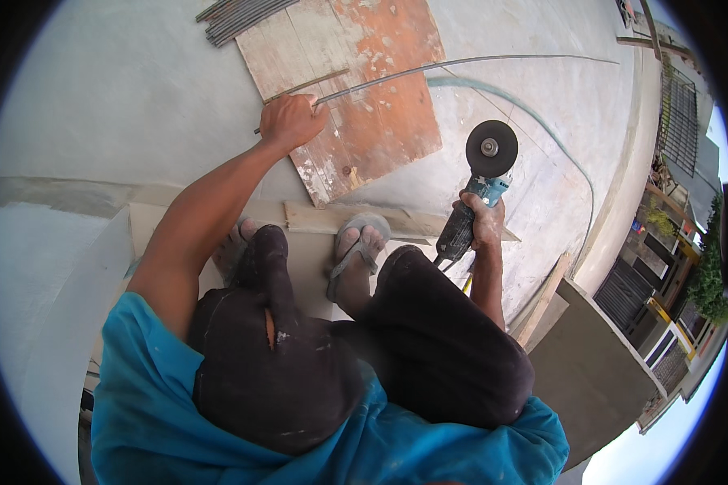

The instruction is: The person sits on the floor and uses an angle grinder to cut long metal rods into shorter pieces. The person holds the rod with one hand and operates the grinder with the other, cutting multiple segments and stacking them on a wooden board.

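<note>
My left hand (294, 123) is closed around a long thin steel rod (461, 61), which runs off to the right over a worn board (372, 121) and past its edge. A shorter rod (319, 79) lies on the board just beyond that hand. To the right, my right hand (485, 222) grips a teal and black angle grinder (461, 222) by its body. Its dark round disc (501, 139) faces up, apart from the rod. Whether the disc spins cannot be told.
A bundle of steel rods (243, 18) lies at the far left of the board. A pale hose (542, 125) curves across the grey floor on the right. Near my sandalled feet (357, 250) lies a wooden plank (412, 222). A low wall (623, 194) edges the right side.
</note>
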### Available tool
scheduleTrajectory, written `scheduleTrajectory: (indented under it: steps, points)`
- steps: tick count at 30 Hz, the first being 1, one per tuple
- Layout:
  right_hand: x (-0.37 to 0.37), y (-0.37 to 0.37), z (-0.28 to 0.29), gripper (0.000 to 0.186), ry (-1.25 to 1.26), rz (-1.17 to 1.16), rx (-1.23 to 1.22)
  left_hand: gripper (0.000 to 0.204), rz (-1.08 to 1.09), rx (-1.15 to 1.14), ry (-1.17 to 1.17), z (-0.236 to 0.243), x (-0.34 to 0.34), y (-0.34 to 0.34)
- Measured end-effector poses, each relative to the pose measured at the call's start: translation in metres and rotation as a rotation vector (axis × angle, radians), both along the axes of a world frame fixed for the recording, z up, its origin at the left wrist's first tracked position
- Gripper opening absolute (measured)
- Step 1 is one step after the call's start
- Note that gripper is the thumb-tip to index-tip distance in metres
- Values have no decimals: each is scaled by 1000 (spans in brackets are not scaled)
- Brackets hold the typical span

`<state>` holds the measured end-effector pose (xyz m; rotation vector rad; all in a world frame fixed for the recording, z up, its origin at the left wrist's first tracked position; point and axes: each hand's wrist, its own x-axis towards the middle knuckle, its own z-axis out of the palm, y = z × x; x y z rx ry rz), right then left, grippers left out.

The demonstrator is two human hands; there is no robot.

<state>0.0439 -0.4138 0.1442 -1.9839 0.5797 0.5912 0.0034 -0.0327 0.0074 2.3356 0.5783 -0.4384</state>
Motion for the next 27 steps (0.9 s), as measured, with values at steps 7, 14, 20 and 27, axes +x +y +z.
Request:
scheduleTrajectory:
  steps: [7, 14, 20, 27]
  points:
    - [4, -5, 0, 36, -117, -65, 49, 39, -24, -168, -269, 9, -16, -4]
    - [-1, -1, 6, 36, -99, -76, 17, 33, -59, -440, -464, 50, 4, -11]
    - [-8, -3, 6, 35, -105, -61, 13, 42, -164, -194, -233, 22, -10, 1]
    - [-9, -3, 1, 34, -90, -35, 23, 23, -641, 194, 161, 10, -31, 28]
